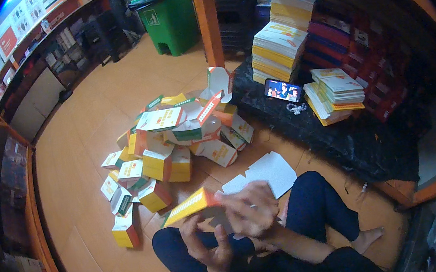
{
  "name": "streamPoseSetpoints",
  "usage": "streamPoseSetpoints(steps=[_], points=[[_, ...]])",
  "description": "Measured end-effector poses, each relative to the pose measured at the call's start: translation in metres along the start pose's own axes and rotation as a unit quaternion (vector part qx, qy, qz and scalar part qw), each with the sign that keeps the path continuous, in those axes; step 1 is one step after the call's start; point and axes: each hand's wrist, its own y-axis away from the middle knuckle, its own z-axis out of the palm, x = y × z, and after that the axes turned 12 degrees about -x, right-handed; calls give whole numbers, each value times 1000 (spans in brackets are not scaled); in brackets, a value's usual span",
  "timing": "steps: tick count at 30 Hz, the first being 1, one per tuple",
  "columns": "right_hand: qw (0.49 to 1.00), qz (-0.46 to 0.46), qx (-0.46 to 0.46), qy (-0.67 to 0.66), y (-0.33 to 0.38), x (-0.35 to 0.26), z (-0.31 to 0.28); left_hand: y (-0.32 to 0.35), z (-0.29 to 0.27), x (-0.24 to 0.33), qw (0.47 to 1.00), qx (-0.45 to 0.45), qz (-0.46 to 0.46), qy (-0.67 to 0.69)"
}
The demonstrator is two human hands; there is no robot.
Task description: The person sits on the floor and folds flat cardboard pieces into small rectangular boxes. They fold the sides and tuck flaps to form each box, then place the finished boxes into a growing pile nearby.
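Observation:
A yellow, orange and green cardboard food box [190,207], partly folded, is held up above my lap. My left hand [210,245] grips it from below, the fingers behind its lower edge and the thumb upright. At the box's right end, my right hand [253,208] has its bent fingers on the cardboard; they are slightly blurred by motion. Just beyond my hands, flat white cardboard blanks [271,174] lie on the floor by my right knee. Farther off is a loose heap of folded boxes [171,151] in the same colours.
On the right, a low black-covered platform [334,154] bears a lit phone [283,90], a small pile of flat blanks [336,89] and a tall stack of blanks [280,41]. An orange post [208,23] and a green bin [171,22] stand at the back.

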Motion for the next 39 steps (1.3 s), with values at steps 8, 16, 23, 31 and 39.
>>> streamPoseSetpoints(steps=[8, 16, 23, 31, 39], points=[[984, -14, -44, -170, 6, -19, 8, -3, -11, -16, 902, 75, -147, 398], [959, 58, -39, -273, -4, -25, -2, 13, -3, -13, 888, 62, -151, 431], [961, 72, -42, -265, -2, -18, 6, 11, 3, -10, 855, 84, -206, 469], [956, 60, -107, -265, 1, -12, 10, 6, 2, -17, 851, 64, -196, 484], [977, -30, -126, -168, 11, -16, 39, -1, 0, -6, 899, 76, -245, 354]])
